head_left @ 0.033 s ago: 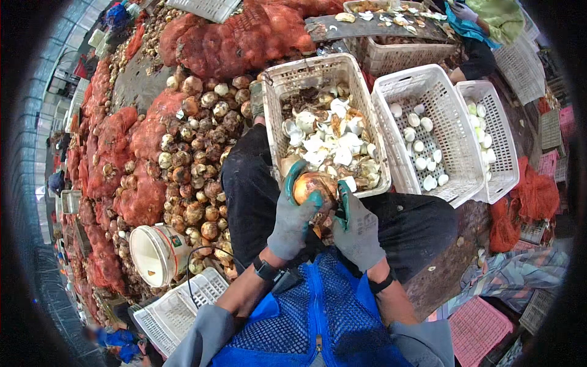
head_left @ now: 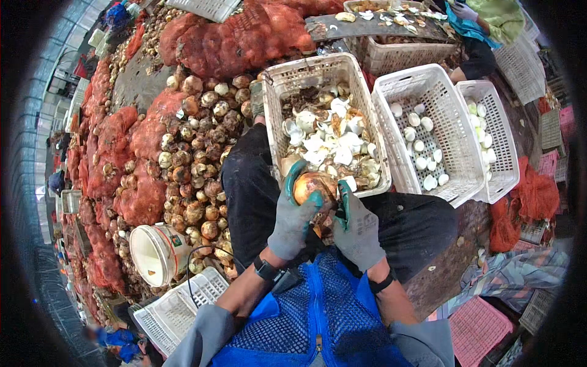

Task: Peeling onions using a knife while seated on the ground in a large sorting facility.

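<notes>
My left hand, in a grey glove with green fingertips, is curled around a brown-skinned onion, the thumb and fingers gripping it from the left and from below. My right hand, gloved the same way, is pressed against the onion's right side with its fingers bent; I think it grips a small blade, but that is hidden, so I cannot tell what it holds beyond touching the onion. The onion sits above my lap, just at the near rim of the white basket full of skins and trimmings.

I judge the step in hand to be peeling: the skin is mostly on. The next move calls for a firm left grip while the right strips the skin toward the scrap basket.

To the right stand two white baskets holding peeled white onions. To my left lie a heap of unpeeled onions, red net sacks and a white bucket on its side.
</notes>
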The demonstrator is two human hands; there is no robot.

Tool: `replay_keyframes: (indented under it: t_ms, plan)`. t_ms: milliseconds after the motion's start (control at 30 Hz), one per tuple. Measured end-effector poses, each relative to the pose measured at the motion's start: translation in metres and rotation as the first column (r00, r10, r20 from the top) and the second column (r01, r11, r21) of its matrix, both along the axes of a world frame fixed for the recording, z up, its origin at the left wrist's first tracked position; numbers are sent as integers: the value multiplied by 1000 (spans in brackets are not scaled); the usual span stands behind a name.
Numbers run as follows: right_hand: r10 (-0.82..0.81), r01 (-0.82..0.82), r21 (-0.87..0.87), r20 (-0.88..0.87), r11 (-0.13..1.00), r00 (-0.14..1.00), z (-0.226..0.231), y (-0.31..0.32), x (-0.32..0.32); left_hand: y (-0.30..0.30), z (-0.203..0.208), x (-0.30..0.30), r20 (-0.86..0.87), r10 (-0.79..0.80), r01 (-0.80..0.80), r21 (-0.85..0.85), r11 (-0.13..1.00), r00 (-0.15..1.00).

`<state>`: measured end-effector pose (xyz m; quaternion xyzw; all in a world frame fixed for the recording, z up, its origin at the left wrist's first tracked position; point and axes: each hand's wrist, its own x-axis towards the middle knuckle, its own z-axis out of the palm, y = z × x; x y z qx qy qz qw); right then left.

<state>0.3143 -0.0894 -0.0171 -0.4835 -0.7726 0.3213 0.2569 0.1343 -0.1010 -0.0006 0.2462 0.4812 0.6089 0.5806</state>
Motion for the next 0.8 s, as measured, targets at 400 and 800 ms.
replay_keyframes:
  t_ms: [400,800]
  plan:
    - [56,-55,-13,93,998,994,-24,19,-4,5,-8,-6,-47,-83,81,-54,995,995]
    - [-332,319,-161,-62,934,941,-80,29,24,8,11,-9,342,-137,127,54,991,930]
